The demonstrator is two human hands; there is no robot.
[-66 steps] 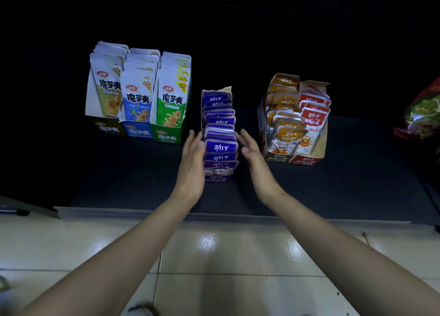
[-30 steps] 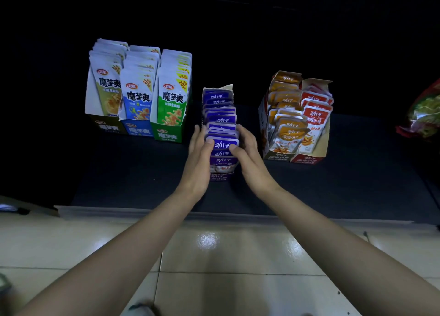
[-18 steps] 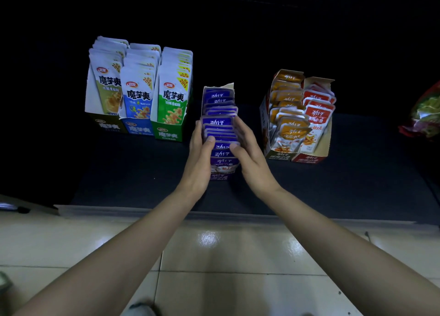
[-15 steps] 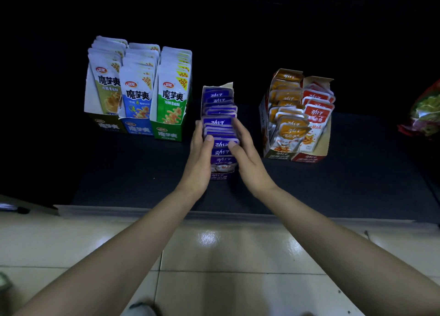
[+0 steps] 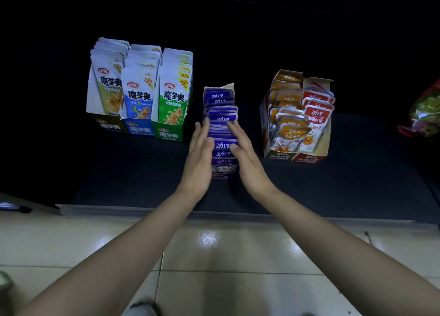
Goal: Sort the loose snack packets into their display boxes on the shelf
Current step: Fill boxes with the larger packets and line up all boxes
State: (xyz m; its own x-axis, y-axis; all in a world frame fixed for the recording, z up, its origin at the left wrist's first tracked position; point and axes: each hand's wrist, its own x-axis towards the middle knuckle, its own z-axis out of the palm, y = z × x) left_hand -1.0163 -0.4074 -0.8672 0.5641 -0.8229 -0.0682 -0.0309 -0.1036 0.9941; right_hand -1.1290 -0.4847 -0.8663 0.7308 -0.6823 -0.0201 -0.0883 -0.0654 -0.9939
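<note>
A narrow purple display box [image 5: 222, 176] stands on the dark shelf [image 5: 133, 172], packed with a row of purple snack packets [image 5: 221, 119]. My left hand [image 5: 200, 158] lies flat against the row's left side, fingers straight. My right hand [image 5: 247, 158] presses the right side the same way, thumb on a front packet. To the left stand three boxes of tall white packets, olive [image 5: 108, 125], blue [image 5: 140, 129] and green [image 5: 169, 133]. To the right are an orange-packet box [image 5: 277, 155] and a red-packet box [image 5: 309, 158].
A red and green bag [image 5: 426, 115] lies at the shelf's far right edge. The shelf's pale front lip [image 5: 166, 212] runs below my wrists. Glossy floor tiles [image 5: 214, 256] lie under my forearms. The space behind the boxes is dark.
Both hands closed in from either side of the purple row and slid farther back along it; the packets now stand squeezed straighter between my palms.
</note>
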